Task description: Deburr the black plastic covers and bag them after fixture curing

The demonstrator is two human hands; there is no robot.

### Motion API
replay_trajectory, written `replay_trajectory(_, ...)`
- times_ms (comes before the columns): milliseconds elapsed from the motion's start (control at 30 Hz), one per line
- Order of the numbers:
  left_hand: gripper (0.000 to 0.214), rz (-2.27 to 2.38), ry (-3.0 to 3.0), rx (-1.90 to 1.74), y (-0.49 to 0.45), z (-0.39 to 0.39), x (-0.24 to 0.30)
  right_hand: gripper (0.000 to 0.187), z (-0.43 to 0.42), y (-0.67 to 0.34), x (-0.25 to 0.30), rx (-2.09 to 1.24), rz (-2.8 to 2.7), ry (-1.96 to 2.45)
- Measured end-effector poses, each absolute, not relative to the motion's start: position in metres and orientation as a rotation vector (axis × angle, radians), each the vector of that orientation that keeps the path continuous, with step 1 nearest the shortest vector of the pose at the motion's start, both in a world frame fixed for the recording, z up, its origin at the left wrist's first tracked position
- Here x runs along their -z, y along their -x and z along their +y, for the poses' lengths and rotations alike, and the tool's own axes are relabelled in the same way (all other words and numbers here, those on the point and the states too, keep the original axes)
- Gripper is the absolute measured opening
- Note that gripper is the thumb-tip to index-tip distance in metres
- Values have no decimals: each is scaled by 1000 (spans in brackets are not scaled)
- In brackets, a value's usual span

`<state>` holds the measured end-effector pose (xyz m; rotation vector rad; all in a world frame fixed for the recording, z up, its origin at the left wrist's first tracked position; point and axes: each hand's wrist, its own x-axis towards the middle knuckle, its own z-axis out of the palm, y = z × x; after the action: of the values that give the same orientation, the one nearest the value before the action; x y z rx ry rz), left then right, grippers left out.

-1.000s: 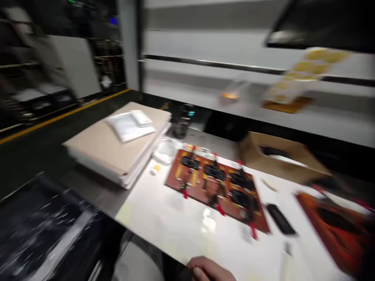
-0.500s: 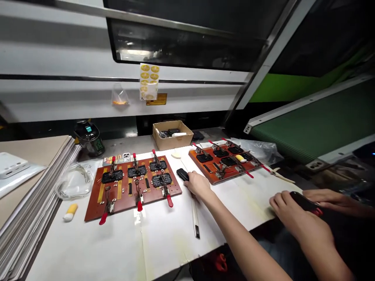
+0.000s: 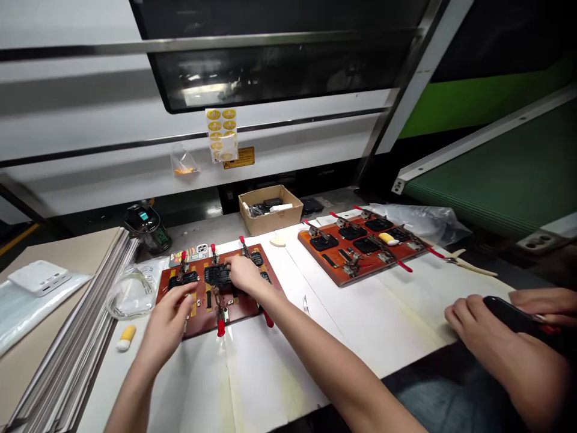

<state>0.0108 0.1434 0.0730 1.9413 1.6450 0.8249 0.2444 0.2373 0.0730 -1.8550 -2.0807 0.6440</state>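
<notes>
Workbench tabletop [image 3: 279, 379] covered in white sheet, two red-brown clamp fixture boards on it. Near board [image 3: 202, 319] sits by tabletop's left side, red-handled toggle clamps around it. Right hand [image 3: 243, 273] has fingers bunched on black block [image 3: 217, 275] at board's middle, can't tell if gripping. Left hand [image 3: 169, 322] has fingers spread apart at board's left side, near second black block [image 3: 184, 277]. Far board [image 3: 333, 264] sits right of them. Co-worker's hands [image 3: 478, 322] at tabletop's right edge hold black handheld piece [image 3: 505, 313].
</notes>
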Motion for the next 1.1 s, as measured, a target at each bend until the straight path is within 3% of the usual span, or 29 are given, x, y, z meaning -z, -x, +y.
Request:
replay_trajectory(167,49,1690,-1992,-584,-41,216,-33,26,244,-231,-56,-793,-2139,1930)
replay_trajectory(300,56,1648,-2054,-458,-41,219,-12,25,237,-226,-57,-840,-2175,1897)
replay_trajectory(400,46,1617,-2104,-407,-42,213,-10,25,223,-224,-65,-774,-2126,1914)
replay_trajectory(500,45,1615,-2127,-392,-43,209,-11,38,192,-226,-72,-752,-2032,1962)
replay_trajectory(633,54,1582,-2137,-380,-44,206,-11,57,143,-230,-70,-1033,-2022,1890)
replay_trajectory(833,54,1576,-2143,-372,-49,208,-8,55,118,-225,-53,-1430,-1881,1736)
replay_trajectory(1100,50,1581,-2141,-378,-48,212,-10,47,118,-223,-42,-1476,-1874,1688)
